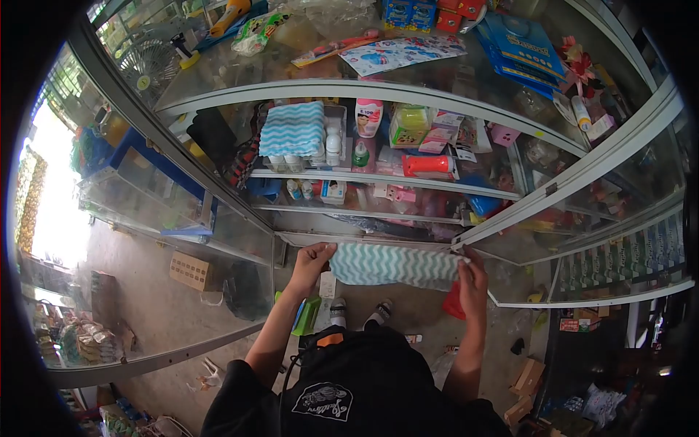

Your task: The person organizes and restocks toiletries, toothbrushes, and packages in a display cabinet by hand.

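cloth [393, 266] held at the cabinet [364, 238] front
left hand [313, 256] and right hand [472, 271] pinch the cloth's ends, low and near; folded, i judge, not yet shelved; a twin [293, 130] lies on the far shelf [378, 177].

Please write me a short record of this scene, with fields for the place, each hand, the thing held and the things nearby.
place: in front of a glass cabinet with shelves of goods
left: left hand grips one end of the striped cloth
right: right hand grips the other end
cloth state: folded, stretched flat between both hands, near the cabinet's lower edge
on shelf: stack of similar cloths; pink-and-white bottle
on top: small fan
on floor: cardboard box
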